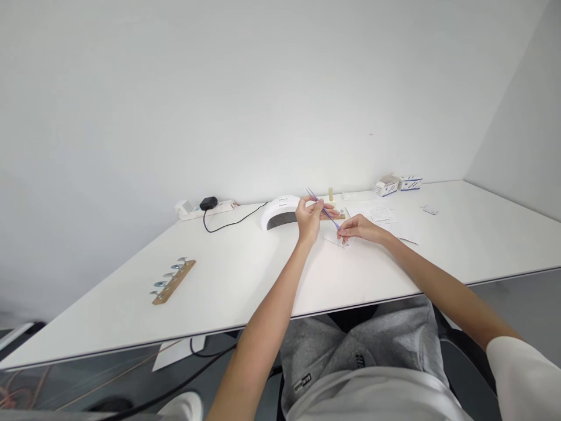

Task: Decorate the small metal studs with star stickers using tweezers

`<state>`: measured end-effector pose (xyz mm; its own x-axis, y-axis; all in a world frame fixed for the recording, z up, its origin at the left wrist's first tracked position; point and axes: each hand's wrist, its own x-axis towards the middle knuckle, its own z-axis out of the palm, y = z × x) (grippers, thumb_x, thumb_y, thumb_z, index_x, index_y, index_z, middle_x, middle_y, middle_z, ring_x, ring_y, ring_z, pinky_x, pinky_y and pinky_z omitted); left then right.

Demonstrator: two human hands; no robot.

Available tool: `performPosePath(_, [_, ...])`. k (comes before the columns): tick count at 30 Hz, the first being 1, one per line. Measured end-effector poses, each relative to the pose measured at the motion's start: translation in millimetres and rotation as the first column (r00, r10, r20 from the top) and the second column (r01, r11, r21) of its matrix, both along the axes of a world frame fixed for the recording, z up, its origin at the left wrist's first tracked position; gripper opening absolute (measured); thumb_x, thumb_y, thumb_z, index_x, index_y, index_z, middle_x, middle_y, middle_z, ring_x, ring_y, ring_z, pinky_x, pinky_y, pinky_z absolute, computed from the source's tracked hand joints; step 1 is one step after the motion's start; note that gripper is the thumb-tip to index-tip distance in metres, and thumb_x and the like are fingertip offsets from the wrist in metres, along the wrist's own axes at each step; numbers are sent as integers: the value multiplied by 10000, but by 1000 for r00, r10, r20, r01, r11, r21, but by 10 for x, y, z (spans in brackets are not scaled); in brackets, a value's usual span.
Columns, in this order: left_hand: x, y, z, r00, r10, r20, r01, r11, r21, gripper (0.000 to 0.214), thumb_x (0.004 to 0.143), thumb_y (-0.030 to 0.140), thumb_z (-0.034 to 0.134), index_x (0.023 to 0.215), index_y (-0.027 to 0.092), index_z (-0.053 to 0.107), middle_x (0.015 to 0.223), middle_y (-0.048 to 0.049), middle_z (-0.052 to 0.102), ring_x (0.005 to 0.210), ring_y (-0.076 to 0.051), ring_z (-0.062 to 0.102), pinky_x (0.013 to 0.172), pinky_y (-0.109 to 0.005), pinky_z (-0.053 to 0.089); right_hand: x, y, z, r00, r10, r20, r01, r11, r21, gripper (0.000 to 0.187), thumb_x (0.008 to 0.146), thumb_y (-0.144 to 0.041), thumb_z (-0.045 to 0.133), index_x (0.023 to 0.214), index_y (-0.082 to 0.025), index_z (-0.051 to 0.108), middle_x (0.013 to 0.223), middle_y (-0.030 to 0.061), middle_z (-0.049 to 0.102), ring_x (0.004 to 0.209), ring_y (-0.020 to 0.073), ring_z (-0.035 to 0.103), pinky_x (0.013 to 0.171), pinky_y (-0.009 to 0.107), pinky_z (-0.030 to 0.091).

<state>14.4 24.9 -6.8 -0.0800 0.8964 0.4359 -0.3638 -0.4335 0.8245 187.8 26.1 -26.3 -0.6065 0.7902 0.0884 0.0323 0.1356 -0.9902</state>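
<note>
My left hand point(310, 217) is closed around purple tweezers point(323, 209), held above the white table point(245, 280) with their tips slanting down to the right. My right hand point(357, 228) rests on the table with its fingers pinched on a small clear sheet point(335, 240), right at the tweezer tips. What sits between the fingertips is too small to make out.
A white arched lamp point(280, 213) stands just behind my hands, with a power strip point(205, 209) and black cable to its left. A wooden strip with metal discs point(172, 281) lies front left. Paper sheets point(380, 215), small boxes point(397, 185) and a little bottle point(331, 194) lie at the back right.
</note>
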Motion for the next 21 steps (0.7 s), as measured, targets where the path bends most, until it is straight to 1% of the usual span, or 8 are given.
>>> performPosePath(7, [-6,-2,21,999,26,46,-27,1000,14,395,771,414,656,907,208,347,690,-11,673,633,-199,695,637,-349,565,20,16,-1,998,45,-51,-46,999,-16,307,640,-370,783,780,-104,722,777,80,697,626,133,627,696,319,517])
performPosePath(10, [-13,-8,26,999,1,52,-2,1000,11,406,761,417,667,902,206,350,679,-4,669,633,-201,695,638,-359,568,19,22,-6,997,59,-47,-61,998,-23,299,644,-363,783,775,-102,718,761,77,693,623,136,627,680,315,513])
performPosePath(13, [-12,-5,10,999,-28,25,28,1000,6,413,756,426,671,905,204,356,680,0,669,630,-200,695,635,-371,572,19,35,-23,996,82,-37,-82,997,-10,292,653,-356,779,780,-100,718,767,82,693,628,141,631,660,307,505])
performPosePath(17, [-8,10,-7,1000,-13,19,13,1000,11,415,752,417,678,910,207,358,677,5,668,621,-200,694,625,-371,576,29,50,-40,995,100,-28,-100,995,3,284,663,-356,772,782,-104,717,772,85,694,628,142,628,653,306,501])
performPosePath(21, [-13,0,17,999,-5,45,4,1000,14,408,755,411,676,905,207,355,670,3,667,613,-201,693,619,-366,576,37,40,-22,996,89,-23,-89,996,6,289,659,-366,773,778,-108,719,767,81,693,624,139,622,657,309,500])
